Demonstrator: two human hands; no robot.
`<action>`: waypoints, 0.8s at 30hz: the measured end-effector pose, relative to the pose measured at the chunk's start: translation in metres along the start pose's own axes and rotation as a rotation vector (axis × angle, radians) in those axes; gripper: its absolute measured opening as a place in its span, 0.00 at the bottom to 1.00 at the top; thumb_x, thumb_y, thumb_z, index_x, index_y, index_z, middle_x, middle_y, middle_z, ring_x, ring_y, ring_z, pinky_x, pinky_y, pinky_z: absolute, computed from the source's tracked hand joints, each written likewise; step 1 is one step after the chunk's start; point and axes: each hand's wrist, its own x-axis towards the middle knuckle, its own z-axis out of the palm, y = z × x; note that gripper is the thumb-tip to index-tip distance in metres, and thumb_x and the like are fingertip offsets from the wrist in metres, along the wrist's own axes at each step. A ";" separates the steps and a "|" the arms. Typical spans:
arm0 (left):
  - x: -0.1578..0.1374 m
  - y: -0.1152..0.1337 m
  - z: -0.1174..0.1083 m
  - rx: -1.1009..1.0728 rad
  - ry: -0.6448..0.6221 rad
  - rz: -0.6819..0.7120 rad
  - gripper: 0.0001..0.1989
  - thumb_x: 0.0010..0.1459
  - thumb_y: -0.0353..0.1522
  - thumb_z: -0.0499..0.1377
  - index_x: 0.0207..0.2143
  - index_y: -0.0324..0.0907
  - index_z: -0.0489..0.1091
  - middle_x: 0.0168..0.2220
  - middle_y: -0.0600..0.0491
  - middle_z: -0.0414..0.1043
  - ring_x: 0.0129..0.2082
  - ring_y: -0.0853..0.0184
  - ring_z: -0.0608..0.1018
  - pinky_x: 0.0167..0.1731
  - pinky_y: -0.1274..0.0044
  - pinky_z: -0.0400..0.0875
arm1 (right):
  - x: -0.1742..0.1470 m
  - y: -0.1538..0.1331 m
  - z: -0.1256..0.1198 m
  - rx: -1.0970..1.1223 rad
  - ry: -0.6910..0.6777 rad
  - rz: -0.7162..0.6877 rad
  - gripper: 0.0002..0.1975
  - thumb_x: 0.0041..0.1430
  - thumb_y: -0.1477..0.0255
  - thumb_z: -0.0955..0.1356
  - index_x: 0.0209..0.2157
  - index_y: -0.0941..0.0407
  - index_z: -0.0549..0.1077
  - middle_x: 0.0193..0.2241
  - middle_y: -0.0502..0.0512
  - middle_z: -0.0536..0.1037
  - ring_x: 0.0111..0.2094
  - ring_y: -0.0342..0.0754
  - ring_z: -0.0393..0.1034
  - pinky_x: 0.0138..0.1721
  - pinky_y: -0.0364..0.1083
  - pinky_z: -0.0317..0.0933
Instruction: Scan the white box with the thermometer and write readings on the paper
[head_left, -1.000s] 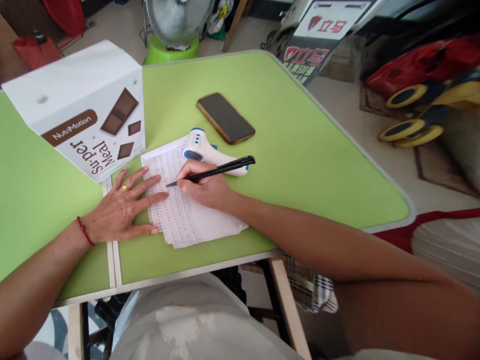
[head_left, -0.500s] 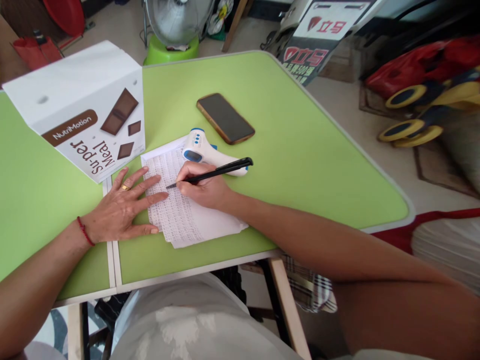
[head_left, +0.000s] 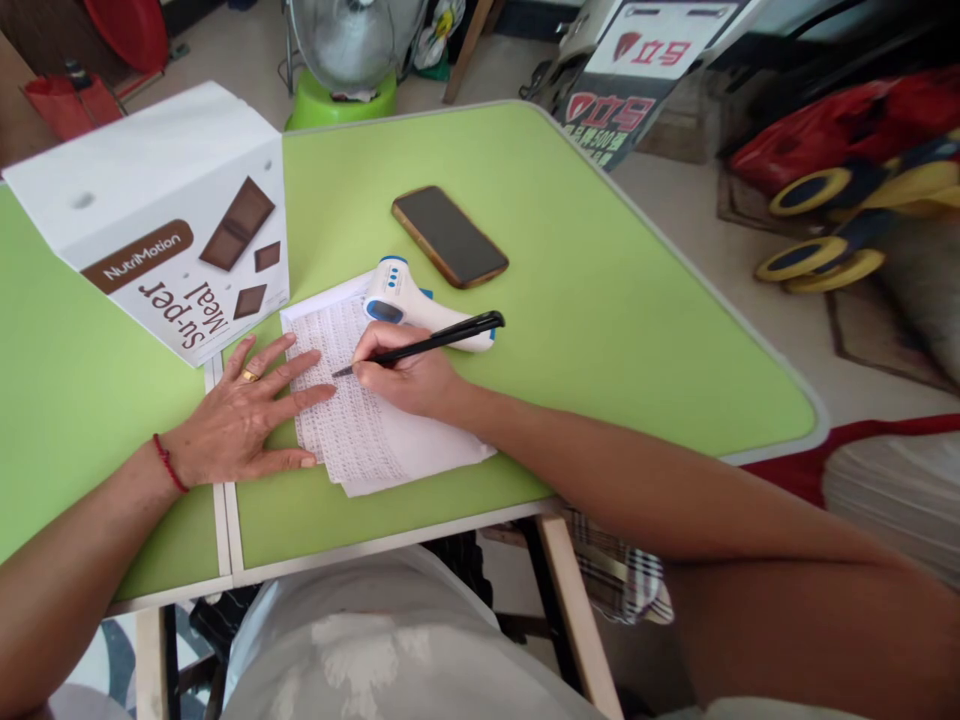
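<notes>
My right hand is closed around a black pen, whose tip points down at the handwritten rows on a stack of white paper sheets. Spread flat, my left hand rests with its fingertips on the left edge of the sheets and its palm on the green table. A gold ring and a red cord bracelet are on that hand and wrist. Just beyond the right hand, a white and blue infrared thermometer lies on the top edge of the paper, its handle partly hidden by the pen and hand.
A smartphone in a brown case lies beyond the thermometer. A white NutriMotion box stands at the left. Past the table are a fan on a green stool, a sign board and blue-and-yellow wheels at right.
Almost nothing differs. Both hands, the pen and the sheets keep their places, with only a very slight shift of the whole view.
</notes>
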 end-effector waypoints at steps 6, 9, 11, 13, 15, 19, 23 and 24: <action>0.000 0.000 0.000 -0.007 -0.010 -0.005 0.34 0.62 0.57 0.47 0.62 0.49 0.60 0.67 0.46 0.51 0.68 0.47 0.49 0.63 0.50 0.38 | 0.000 0.001 0.000 -0.001 0.008 0.000 0.04 0.48 0.76 0.64 0.22 0.54 0.64 0.18 0.44 0.66 0.20 0.39 0.55 0.22 0.43 0.51; 0.000 -0.001 0.000 -0.017 -0.005 -0.006 0.34 0.61 0.57 0.48 0.62 0.49 0.60 0.67 0.46 0.52 0.68 0.46 0.49 0.63 0.50 0.38 | 0.000 0.001 -0.001 -0.010 0.018 0.018 0.04 0.48 0.75 0.64 0.22 0.54 0.64 0.18 0.44 0.66 0.20 0.39 0.55 0.23 0.43 0.52; 0.000 -0.001 -0.001 -0.027 -0.002 -0.006 0.34 0.61 0.57 0.48 0.62 0.49 0.60 0.67 0.46 0.52 0.68 0.47 0.50 0.63 0.50 0.38 | 0.000 0.000 -0.001 -0.021 0.007 0.033 0.04 0.48 0.75 0.64 0.22 0.54 0.64 0.18 0.44 0.66 0.20 0.39 0.55 0.23 0.43 0.51; 0.000 0.000 -0.001 -0.032 -0.004 -0.008 0.34 0.61 0.56 0.48 0.62 0.49 0.60 0.67 0.46 0.52 0.68 0.47 0.50 0.63 0.50 0.38 | 0.000 0.000 -0.001 -0.019 0.005 0.028 0.04 0.48 0.75 0.64 0.22 0.54 0.64 0.18 0.44 0.65 0.20 0.39 0.55 0.23 0.43 0.51; 0.000 0.000 -0.001 -0.034 -0.010 -0.012 0.34 0.61 0.57 0.48 0.62 0.49 0.60 0.67 0.46 0.52 0.68 0.46 0.50 0.63 0.50 0.37 | 0.000 0.000 -0.001 -0.011 0.024 0.018 0.04 0.48 0.76 0.64 0.22 0.54 0.64 0.17 0.44 0.65 0.20 0.39 0.54 0.22 0.43 0.50; 0.000 0.000 -0.002 -0.030 -0.011 -0.013 0.34 0.61 0.57 0.48 0.62 0.50 0.60 0.67 0.46 0.52 0.68 0.46 0.50 0.63 0.50 0.37 | 0.001 0.000 -0.002 -0.022 0.037 0.003 0.05 0.48 0.76 0.64 0.22 0.54 0.64 0.18 0.44 0.65 0.20 0.39 0.55 0.22 0.43 0.50; 0.000 0.000 -0.001 -0.012 -0.007 -0.003 0.34 0.62 0.56 0.47 0.63 0.48 0.60 0.67 0.45 0.51 0.68 0.46 0.49 0.63 0.50 0.38 | 0.001 -0.001 -0.001 -0.036 0.015 0.003 0.05 0.48 0.77 0.64 0.22 0.54 0.63 0.18 0.43 0.65 0.20 0.39 0.55 0.22 0.43 0.50; 0.000 0.000 -0.001 -0.009 -0.005 -0.001 0.34 0.62 0.56 0.47 0.63 0.48 0.60 0.67 0.45 0.52 0.68 0.46 0.50 0.63 0.50 0.38 | 0.000 -0.001 -0.001 -0.040 0.014 0.008 0.05 0.48 0.77 0.64 0.22 0.54 0.63 0.18 0.43 0.65 0.20 0.39 0.54 0.22 0.43 0.50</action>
